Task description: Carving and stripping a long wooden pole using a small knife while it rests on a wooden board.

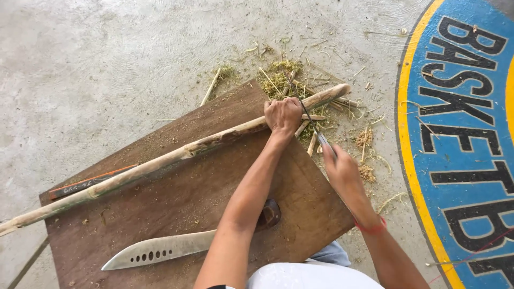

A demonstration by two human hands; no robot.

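Observation:
A long bamboo pole [160,160] lies slantwise across a brown wooden board [176,198], its far end past the board's top corner. My left hand [282,114] is closed around the pole near that end. My right hand [340,170] grips a thin dark blade or rod [310,120] that reaches up to the pole just beside my left hand. A big machete [160,250] with a row of holes lies flat on the board near me; my left forearm hides part of its dark handle.
Bamboo shavings and short sticks [300,80] litter the concrete floor beyond the board. A flat reddish tool [88,183] lies at the board's left edge under the pole. A blue and yellow painted floor circle [460,134] fills the right side.

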